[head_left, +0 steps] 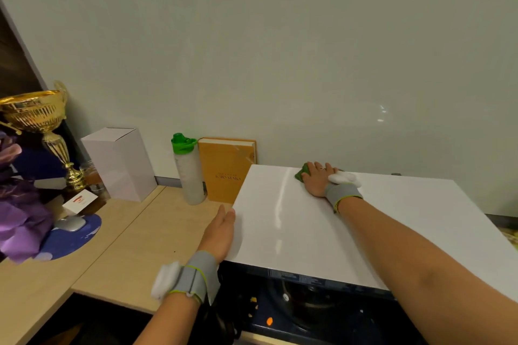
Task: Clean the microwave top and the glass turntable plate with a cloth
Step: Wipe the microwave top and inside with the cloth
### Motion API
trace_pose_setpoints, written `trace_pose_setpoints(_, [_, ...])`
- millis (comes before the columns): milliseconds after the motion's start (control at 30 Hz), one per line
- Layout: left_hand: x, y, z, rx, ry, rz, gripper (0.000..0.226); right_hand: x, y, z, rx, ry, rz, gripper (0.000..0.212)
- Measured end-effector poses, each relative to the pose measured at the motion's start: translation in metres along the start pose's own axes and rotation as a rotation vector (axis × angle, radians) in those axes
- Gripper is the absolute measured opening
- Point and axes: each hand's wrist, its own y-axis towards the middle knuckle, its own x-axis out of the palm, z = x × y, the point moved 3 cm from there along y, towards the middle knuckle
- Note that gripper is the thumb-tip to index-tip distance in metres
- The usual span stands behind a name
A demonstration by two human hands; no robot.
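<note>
Microwave (364, 227) sits on a light wood desk (126, 232), w/ its glossy white top facing up and dark front at the near edge. All places below are given relative to the microwave.

Right hand (318, 179) lies flat, palm down, at the far edge of the top, near its far-left corner. Fingers are straight and spread, pressing a green cloth (301, 173) onto the white surface; cloth pokes out to the left of the fingers. Grey wrist strap w/ a white pad on that arm.

Left hand (220, 232) is at the microwave's left edge, towards the near corner. Fingers straight and together, palm against the side/edge of the top, holding nothing. Same grey strap + white pad on that wrist.

Glass turntable plate: a round shape shows dimly through the dark front, below the top's near edge; can't tell more.

Just left of the far-left corner: an orange-brown book (227, 171) upright against the wall, and a frosted bottle w/ green lid (187, 171) beside it. Further left, a white box (120, 162), then a gold trophy (42, 126). Well left, a silver mouse (70, 223) on a blue pad (75, 241), and purple crumpled material (19, 218) at the frame's edge.
</note>
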Motion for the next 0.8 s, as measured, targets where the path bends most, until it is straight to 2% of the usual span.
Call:
trace_pose_setpoints(67, [-0.006,0.002,-0.003,-0.087,-0.130,-0.025,0.051,0.001,-0.003,-0.029,-0.061,0.009,-0.016,0.059])
trace_pose_setpoints(167, [-0.014,-0.008,0.000,-0.165,-0.316,-0.075,0.044,0.010,-0.022,-0.085,-0.251,0.016,-0.035,0.059])
trace_pose_setpoints(367, [-0.045,-0.029,-0.015,-0.162,0.029,-0.063,0.053,0.033,-0.090,-0.152,-0.568,0.034,-0.014,0.053])
trace_pose_setpoints(467, [-0.054,-0.049,-0.034,-0.222,0.094,-0.076,0.036,0.039,-0.127,-0.162,-0.669,0.009,-0.037,0.050])
trace_pose_setpoints(533, [-0.057,-0.063,-0.044,-0.235,0.170,-0.111,0.018,0.040,-0.146,-0.162,-0.726,0.006,-0.037,0.050])
trace_pose_setpoints(600, [-0.059,-0.077,-0.050,-0.235,0.247,-0.137,0.016,0.040,-0.158,-0.157,-0.774,0.011,-0.044,0.049])
trace_pose_setpoints(800, [-0.049,-0.107,-0.046,-0.164,0.306,-0.069,0.033,0.035,-0.170,-0.112,-0.873,0.000,-0.111,0.051])
